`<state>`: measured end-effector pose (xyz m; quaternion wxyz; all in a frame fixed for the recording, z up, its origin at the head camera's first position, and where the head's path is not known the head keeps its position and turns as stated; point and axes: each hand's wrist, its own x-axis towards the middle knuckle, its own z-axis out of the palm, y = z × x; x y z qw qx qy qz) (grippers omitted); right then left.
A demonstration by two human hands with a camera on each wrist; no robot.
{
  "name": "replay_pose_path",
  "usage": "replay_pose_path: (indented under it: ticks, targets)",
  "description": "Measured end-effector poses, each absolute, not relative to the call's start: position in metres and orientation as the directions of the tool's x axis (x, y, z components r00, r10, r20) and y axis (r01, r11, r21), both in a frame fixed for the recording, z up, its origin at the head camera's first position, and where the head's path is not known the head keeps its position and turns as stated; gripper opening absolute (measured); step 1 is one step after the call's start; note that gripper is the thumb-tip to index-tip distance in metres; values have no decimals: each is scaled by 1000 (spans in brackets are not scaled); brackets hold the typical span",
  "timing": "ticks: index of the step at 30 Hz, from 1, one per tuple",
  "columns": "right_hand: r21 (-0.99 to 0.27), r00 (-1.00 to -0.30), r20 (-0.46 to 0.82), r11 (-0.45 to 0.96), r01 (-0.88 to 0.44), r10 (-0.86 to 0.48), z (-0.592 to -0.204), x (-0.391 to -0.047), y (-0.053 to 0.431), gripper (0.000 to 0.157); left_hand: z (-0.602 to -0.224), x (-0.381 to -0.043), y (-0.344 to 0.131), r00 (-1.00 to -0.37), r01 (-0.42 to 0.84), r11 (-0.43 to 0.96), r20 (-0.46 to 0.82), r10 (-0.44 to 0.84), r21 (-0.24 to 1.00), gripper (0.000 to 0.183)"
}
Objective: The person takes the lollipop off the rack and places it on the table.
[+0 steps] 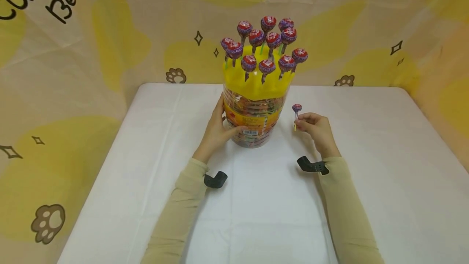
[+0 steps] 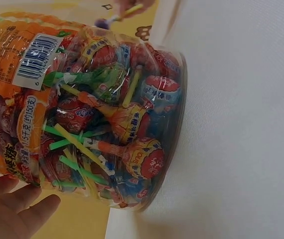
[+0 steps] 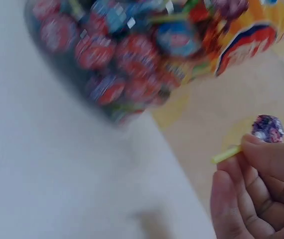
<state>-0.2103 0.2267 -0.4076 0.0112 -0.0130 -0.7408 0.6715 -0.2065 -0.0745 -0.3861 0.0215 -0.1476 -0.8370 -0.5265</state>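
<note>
One lollipop (image 1: 296, 108) is in the person's right hand (image 1: 316, 127), pinched between thumb and fingertips with the wrapped purple-and-red candy end up and a bit of yellow stick (image 3: 226, 154) poking out below. It's off to the right of a big clear plastic jar (image 1: 253, 109), near it but not touching.

Left hand (image 1: 216, 129) is gripping that jar from the left side, thumb across the front near the barcode (image 1: 250, 132) and the other fingers around the far side. Jar's standing on the white desk (image 1: 278, 215), toward the back edge. It's packed with more wrapped lollipops (image 2: 144, 157), mostly red, blue and orange-ish, plus green and yellow sticks (image 2: 79, 147) going every which way. There's an orange printed label (image 2: 5, 55) wrapped around the middle.

Up top is a bright yellow part (image 1: 253, 86) with about a dozen lollipops (image 1: 273, 40) standing in it, purple and red wrappers, heads up, kinda like a bouquet. Can't really tell how they're fixed in there.

Rest of the setup: beige sleeves (image 1: 166, 223) on both arms, a black curved piece (image 1: 215, 180) at each wrist, and a cream-and-yellow backdrop (image 1: 146, 11) with "Bear" lettering, paw prints and little stars. Right wrist cam is pretty blurry on the jar, fyi.
</note>
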Motion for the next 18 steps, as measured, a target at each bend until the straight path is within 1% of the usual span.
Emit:
replay_pose_path:
  ticks: [3,6,10,13,18]
  targets:
    - [-986,-996,-92,136,92,9,-417,-214,230,25,-384,-207,-75,-959,257,408,178,220,876,105]
    - [-972,-989,-147,186,144,-4,-425,-216,231,27,-385,-204,-75,-963,241,420,164,212,875,105]
    - [-949,-989,-151,279,145,1,-430,-219,230,26,-385,-203,-74,-963,245,425,169,209,872,105]
    - [-924,-988,-149,352,149,28,-432,-221,229,25,-386,-204,-74,-962,251,429,173,213,868,105]
    - [-888,-985,-152,426,174,84,-430,-220,227,25,-386,-205,-73,-960,255,424,175,219,869,105]
